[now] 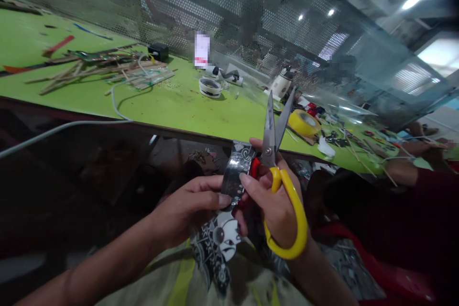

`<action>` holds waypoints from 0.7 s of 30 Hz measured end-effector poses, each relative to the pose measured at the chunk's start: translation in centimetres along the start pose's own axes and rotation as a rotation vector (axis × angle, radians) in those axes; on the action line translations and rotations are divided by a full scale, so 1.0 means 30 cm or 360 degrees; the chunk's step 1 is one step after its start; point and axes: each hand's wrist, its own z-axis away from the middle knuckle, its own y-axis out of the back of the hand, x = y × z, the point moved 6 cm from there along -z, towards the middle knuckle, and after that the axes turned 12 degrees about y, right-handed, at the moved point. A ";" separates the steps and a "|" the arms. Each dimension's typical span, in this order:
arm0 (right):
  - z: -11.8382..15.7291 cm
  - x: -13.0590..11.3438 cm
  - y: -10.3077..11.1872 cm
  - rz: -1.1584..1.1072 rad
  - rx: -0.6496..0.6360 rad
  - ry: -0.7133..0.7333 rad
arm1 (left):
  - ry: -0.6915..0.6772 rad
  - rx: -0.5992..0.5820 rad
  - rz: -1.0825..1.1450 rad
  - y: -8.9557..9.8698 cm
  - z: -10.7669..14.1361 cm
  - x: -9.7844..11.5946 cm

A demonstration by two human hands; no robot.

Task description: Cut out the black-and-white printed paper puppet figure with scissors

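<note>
My left hand (195, 201) pinches the lower left edge of a dark, glossy patterned piece (234, 174). My right hand (276, 201) grips the same piece from the right, its thumb on the front, with something red (255, 167) beside its fingers. Yellow-handled scissors (297, 220) hang on my right hand, their blades parted and pointing up above the table edge. Below the hands, a black and white patterned piece (224, 244) hangs over my lap; whether it joins the glossy one I cannot tell.
On the green table (168, 110) lie thin sticks (71, 71), a white tape roll (210, 87), a yellow tape roll (304, 123) and a lit phone (202, 50). A white cable (64, 125) crosses the left edge. A person's arm (403, 172) is at right.
</note>
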 end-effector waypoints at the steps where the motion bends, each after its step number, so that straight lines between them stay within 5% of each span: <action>1: -0.001 -0.004 -0.001 0.0042 0.0003 0.0018 | -0.0012 -0.0013 -0.0013 0.003 0.000 0.001; 16: -0.012 -0.012 -0.024 0.0305 0.0114 0.0207 | 0.0003 0.0166 -0.0071 0.045 0.014 0.009; 21: 0.023 0.040 0.029 0.0258 -0.0054 0.0099 | -0.0034 0.0265 -0.0141 0.071 0.025 0.031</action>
